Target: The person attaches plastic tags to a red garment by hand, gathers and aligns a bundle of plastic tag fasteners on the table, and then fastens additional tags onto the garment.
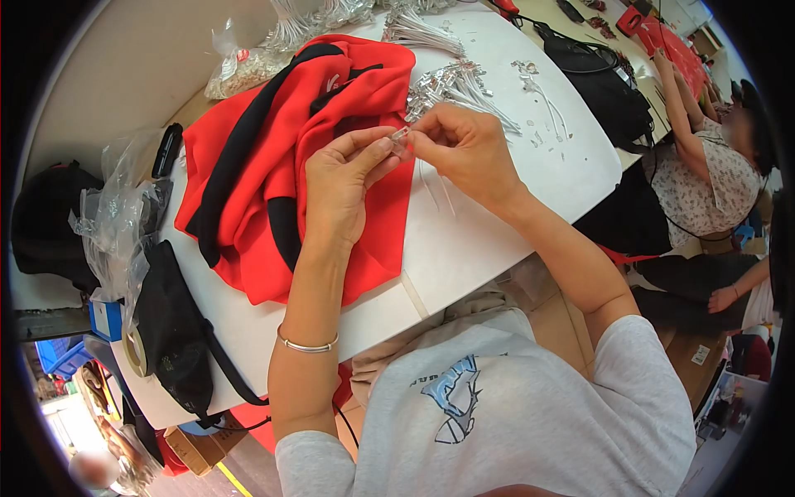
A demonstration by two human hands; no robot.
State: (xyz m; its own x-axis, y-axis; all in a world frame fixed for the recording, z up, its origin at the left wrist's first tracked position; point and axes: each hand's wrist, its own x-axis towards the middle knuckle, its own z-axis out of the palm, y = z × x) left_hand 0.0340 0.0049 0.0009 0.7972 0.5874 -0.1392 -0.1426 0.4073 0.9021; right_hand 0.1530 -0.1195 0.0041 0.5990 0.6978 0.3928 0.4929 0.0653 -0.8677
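Note:
Both hands meet over the table's near middle, above the red cloth. My left hand (344, 182) pinches a small clear-and-white connector piece (401, 134) between thumb and fingers. My right hand (468, 153) is closed at the other side of the same piece, its thumb and forefinger pressed together. Thin white wires (439, 189) hang below the hands; whether they join the connector piece is hidden by the fingers. Just beyond the right hand lies a pile of white cables with metallic ends (455, 87).
A red and black garment (273, 166) covers much of the white table (489, 224). Further cable bundles (424, 31) and a bag of small pale parts (244, 70) lie at the back. A black pouch (174, 331) sits left. Another person (704, 174) works at right.

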